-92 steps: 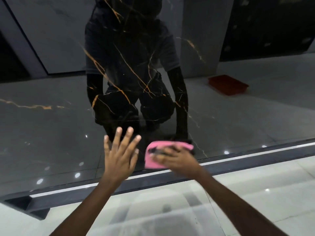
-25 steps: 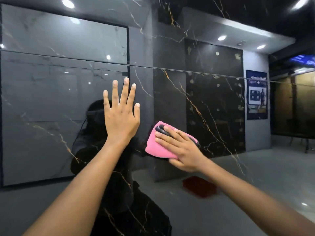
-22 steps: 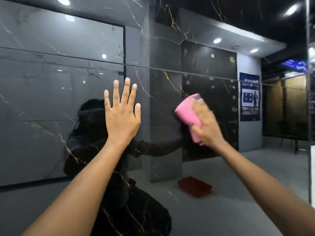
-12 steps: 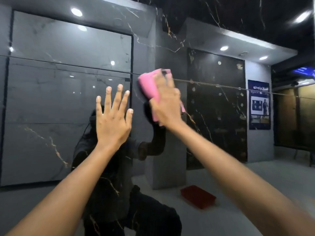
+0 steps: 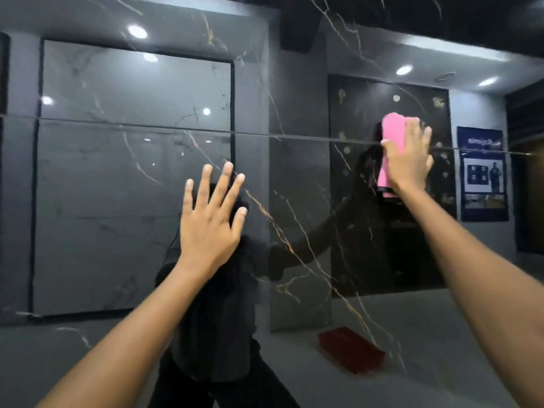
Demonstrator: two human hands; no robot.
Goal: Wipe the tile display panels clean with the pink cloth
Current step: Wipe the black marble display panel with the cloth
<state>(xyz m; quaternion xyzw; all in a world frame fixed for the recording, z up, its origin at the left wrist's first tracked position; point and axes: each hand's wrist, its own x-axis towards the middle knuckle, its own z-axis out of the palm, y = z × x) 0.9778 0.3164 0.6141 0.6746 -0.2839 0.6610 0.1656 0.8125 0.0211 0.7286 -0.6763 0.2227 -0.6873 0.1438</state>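
the pink cloth (image 5: 390, 148) is pressed flat under the right hand (image 5: 407, 160) across the panel seam (image 5: 176, 130) — the left hand (image 5: 210, 219) is splayed wide on the glossy tile panel (image 5: 117, 187); a red tray (image 5: 351, 348) is mirrored below.

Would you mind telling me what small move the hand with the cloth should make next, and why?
Probably sweep the pink cloth down and leftward across the glossy tile panel. The right hand presses it flat at the horizontal seam, while the left hand braces open-palmed on the stretch between.
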